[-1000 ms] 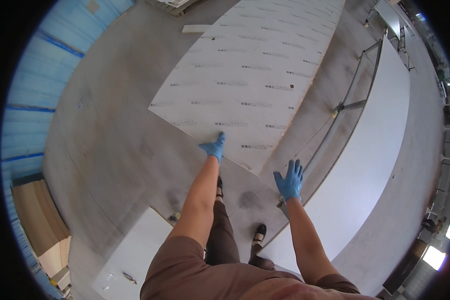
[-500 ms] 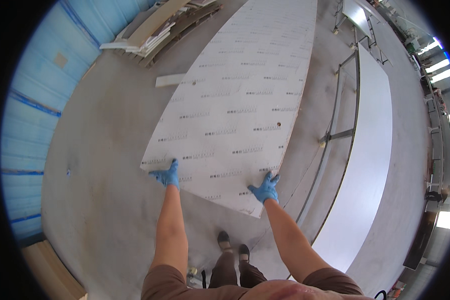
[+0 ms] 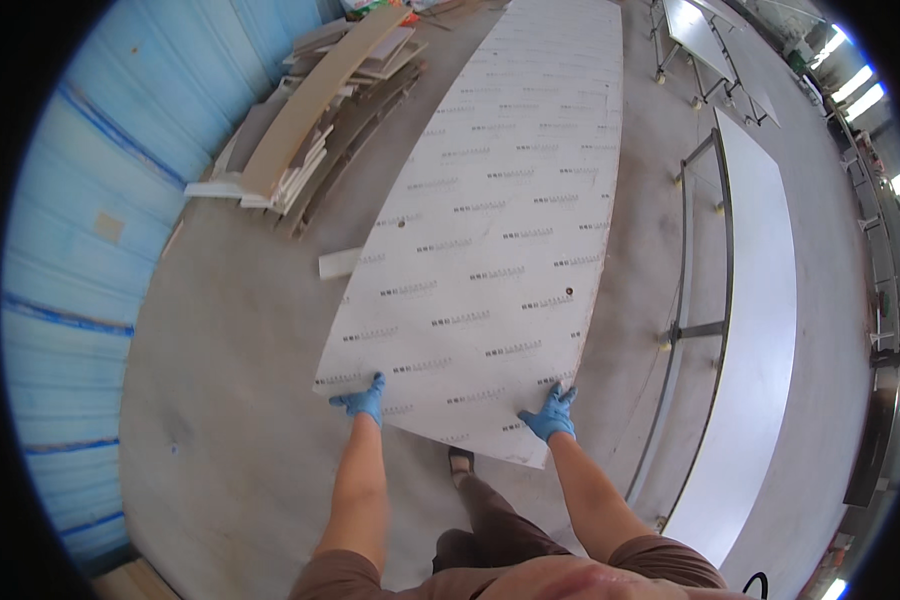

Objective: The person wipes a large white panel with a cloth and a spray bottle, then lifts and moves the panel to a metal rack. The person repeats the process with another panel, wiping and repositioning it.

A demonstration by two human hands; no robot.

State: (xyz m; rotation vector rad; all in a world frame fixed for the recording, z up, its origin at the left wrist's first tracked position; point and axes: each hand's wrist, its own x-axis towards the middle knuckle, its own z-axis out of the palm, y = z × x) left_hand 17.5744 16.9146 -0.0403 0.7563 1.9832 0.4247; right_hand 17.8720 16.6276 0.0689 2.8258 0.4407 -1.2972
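Observation:
A long, flat white panel (image 3: 490,240) printed all over with rows of small dark marks stretches away in front of me. Two small dark holes pierce its near half. My left hand (image 3: 363,399), in a blue glove, grips the near edge close to its left corner, thumb on top. On the right long edge, near the other corner, my right hand (image 3: 551,412) holds on, also blue-gloved, with its thumb over the top face. The parts of the fingers past the edges are hidden. One of my shoes (image 3: 461,460) shows just below the near edge.
At right, a long glossy white panel (image 3: 745,330) rests on a wheeled metal frame (image 3: 685,250). Stacked boards (image 3: 320,110) lie at the far left by a blue wall (image 3: 70,240). A short white strip (image 3: 340,263) pokes out by the panel's left edge. Another panel-topped frame (image 3: 698,38) stands farther back.
Both hands keep their hold on the panel. My view has shifted forward, bringing more of the board stack into sight. My legs have changed stance, and only one shoe shows now.

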